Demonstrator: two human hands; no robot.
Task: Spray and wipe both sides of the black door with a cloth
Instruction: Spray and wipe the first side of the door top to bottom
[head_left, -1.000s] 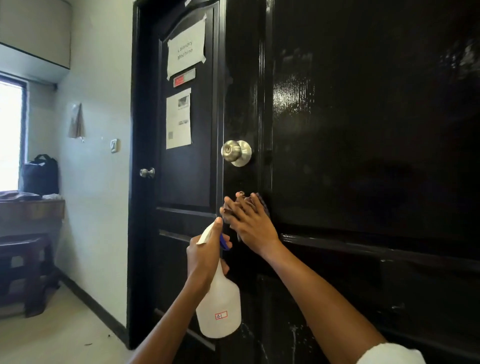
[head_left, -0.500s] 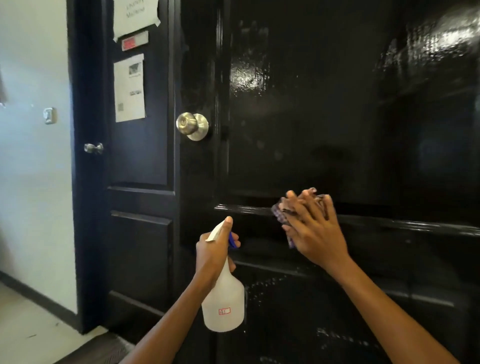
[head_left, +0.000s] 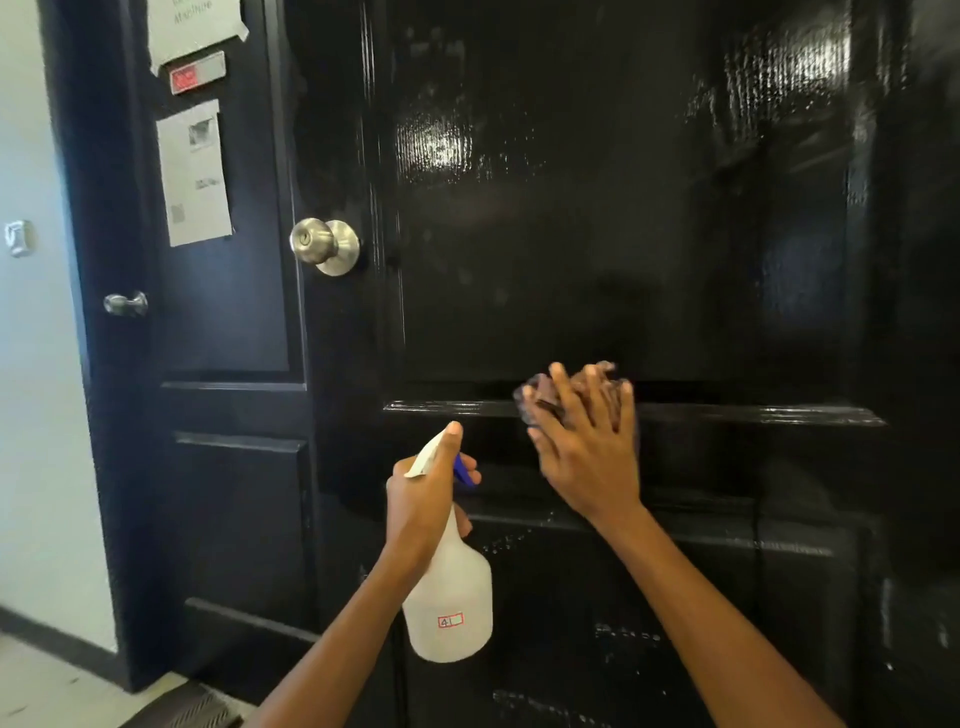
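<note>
While the right hand (head_left: 587, 457) presses a soft, crumpled purplish cloth (head_left: 540, 397) flat against the glossy black panelled door (head_left: 597, 234), right of its round silver knob (head_left: 324, 245), the left hand (head_left: 426, 499) grips a translucent white plastic spray bottle (head_left: 449, 597) by the neck below that knob. The limp cloth likely needs a spread palm; the wet door looks slick, the bottle light.

Your right hand (head_left: 587, 447) hides most of the blurred cloth (head_left: 540, 397), and the top paper notice (head_left: 195, 26) is cut off.
</note>
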